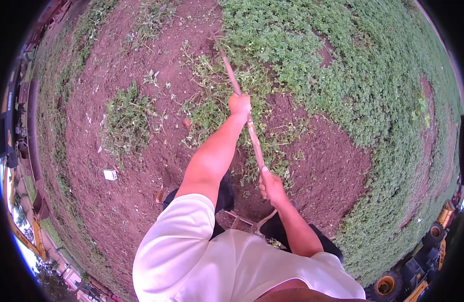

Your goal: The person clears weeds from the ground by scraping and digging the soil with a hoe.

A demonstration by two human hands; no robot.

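Observation:
A long wooden handle [256, 142] runs from near my body out over the pulled weeds. My left hand [240, 104] is closed around its middle, with the arm stretched forward. Closer to my body, my right hand [273, 186] grips the same handle, its thumb lying along the wood. The far end of the tool reaches bare soil beside the green plants; its head is too small to make out. Loose weeds [217, 83] lie under and around the handle. Between my legs is a wooden piece [237, 220], partly hidden by my shirt.
Dense low green plants [312, 65] cover the right side. A heap of pulled weeds [128, 120] lies on brown soil to the left, near a small white box [110, 174]. A small tool with a wooden handle [160, 195] is by my left leg. Yellow machinery [385, 285] stands at the lower right.

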